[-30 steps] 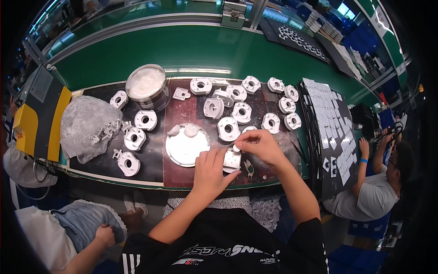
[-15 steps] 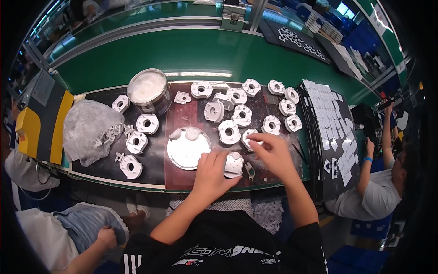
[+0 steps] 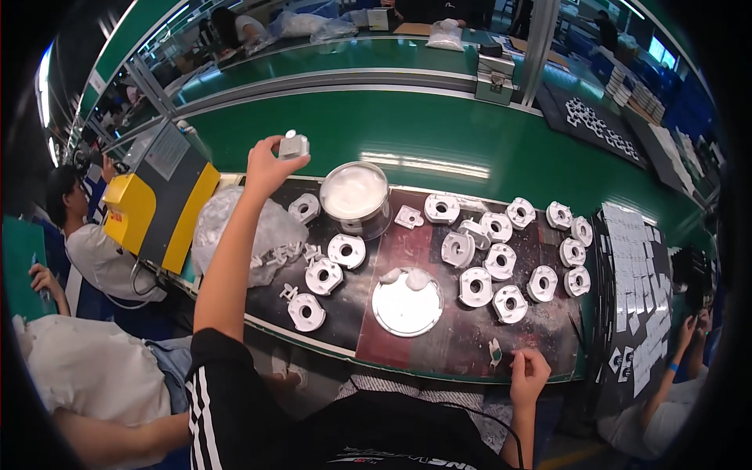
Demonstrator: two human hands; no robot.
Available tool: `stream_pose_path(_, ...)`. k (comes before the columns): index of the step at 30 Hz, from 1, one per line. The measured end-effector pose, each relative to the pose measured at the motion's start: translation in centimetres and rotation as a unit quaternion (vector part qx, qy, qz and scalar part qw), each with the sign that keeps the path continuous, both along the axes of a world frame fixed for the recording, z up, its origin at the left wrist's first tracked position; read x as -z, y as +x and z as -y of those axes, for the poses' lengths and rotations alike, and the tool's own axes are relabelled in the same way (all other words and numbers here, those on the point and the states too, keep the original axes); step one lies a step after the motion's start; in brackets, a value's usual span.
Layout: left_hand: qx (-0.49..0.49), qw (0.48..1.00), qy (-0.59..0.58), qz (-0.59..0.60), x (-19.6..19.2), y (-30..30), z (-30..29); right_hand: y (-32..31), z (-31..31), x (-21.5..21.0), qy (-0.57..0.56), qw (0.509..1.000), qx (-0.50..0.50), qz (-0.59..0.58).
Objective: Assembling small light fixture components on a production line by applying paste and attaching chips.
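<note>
My left hand (image 3: 270, 166) is stretched out to the far left, its fingers closed on a white plastic housing (image 3: 294, 146) with a small round white piece on top. The housing is held up over the green bench, beyond the bag of small parts. My right hand (image 3: 530, 374) is at the table's front edge with curled fingers; whether anything is in them is hidden. Beside it lies a small green and white piece (image 3: 495, 354). Several round white housings with centre holes, such as this one (image 3: 510, 304), lie across the dark mat.
A clear tub (image 3: 354, 193) of white material stands at the back. A round white lid (image 3: 407, 307) carries white lumps. A clear bag (image 3: 235, 227) of small white parts lies left, near a yellow and grey machine (image 3: 160, 200). Stacked black trays (image 3: 627, 282) flank the right; people sit on both sides.
My left hand has carried the white housing from the front middle up to the far left. My right hand has drawn back to the front edge. The view has turned left.
</note>
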State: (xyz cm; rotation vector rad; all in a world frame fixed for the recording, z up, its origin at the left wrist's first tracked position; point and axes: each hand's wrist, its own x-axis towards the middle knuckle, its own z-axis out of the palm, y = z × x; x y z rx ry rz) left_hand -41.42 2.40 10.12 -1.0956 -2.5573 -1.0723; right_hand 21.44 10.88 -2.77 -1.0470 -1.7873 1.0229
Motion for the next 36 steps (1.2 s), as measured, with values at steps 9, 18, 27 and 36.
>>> stream_pose_path(9,-0.075,0.991,-0.079,0.077,12.1,-15.9,-1.0,-1.8,0.4,-2.3,0.053,0.995,-0.032,0.073)
stream_pose_path(18,-0.044,0.988,-0.145,0.004,0.8,4.4,1.5,-1.2,0.4,-3.0,0.054,0.993,-0.015,0.102)
stream_pose_path(27,0.015,0.975,-0.221,-0.029,6.7,20.6,10.9,-1.3,-0.3,-2.5,0.082,0.992,-0.064,0.070)
stream_pose_path(36,-0.007,0.990,-0.098,-0.104,4.3,20.4,12.8,4.4,0.5,-5.8,0.029,0.999,-0.014,0.007)
